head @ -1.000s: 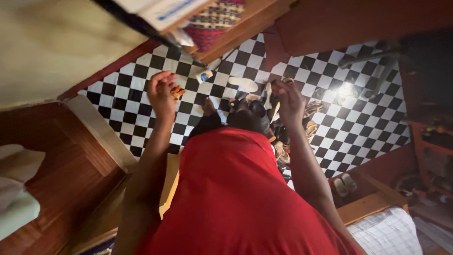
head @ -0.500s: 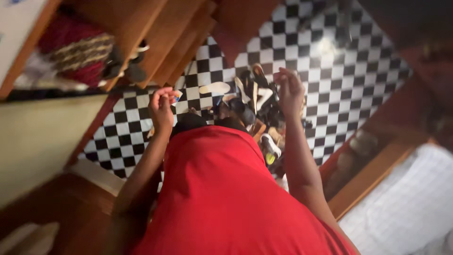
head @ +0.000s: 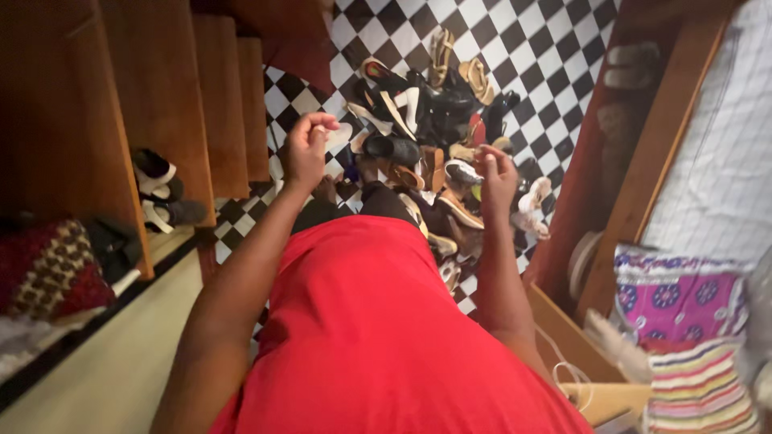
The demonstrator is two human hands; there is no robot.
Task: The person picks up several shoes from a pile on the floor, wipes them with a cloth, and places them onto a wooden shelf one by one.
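Shoes [head: 438,120] lie heaped on the checkered floor [head: 547,48] at upper centre of the frame, just beyond both raised hands. Left hand [head: 307,149] curls loosely, fingertips near a pale insole [head: 338,137]; whether it pinches anything I cannot tell. Right hand [head: 497,173] is half closed above the pile. Wooden shelves [head: 161,96] stand at left, a bed [head: 716,161] at right.

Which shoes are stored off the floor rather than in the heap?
The dark pair with white soles on the wooden shelf at left; every other shoe lies in the pile on the checkered floor.
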